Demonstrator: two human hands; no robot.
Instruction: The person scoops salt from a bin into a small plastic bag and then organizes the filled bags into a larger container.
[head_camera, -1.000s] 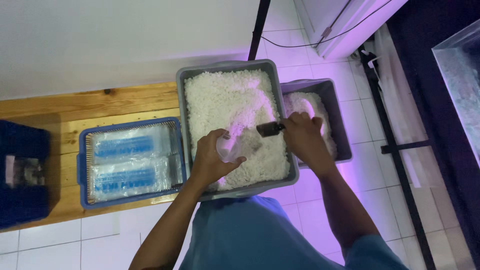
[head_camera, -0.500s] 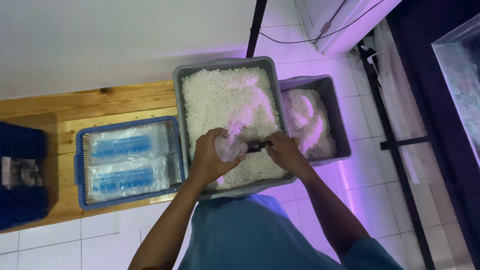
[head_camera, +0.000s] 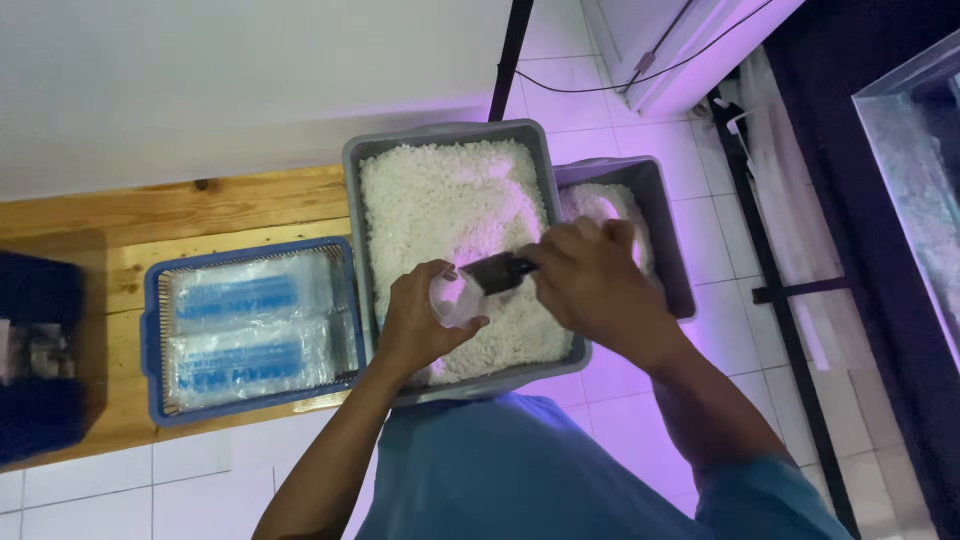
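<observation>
Two hands meet over a grey tub (head_camera: 365, 200) of white granules (head_camera: 440, 200): left hand (head_camera: 425, 320) clamped around a clear cup (head_camera: 455, 297), right hand (head_camera: 590, 275) gripping a dark scoop (head_camera: 497, 272) at its mouth; filling appears underway, calling next for a steady tip.

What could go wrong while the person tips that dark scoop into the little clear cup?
The clear cup in the left hand looks small beside the dark scoop in the right hand, so white grains may spill. They would likely drop back into the grey tub underneath, though some might reach the tiled floor.
</observation>
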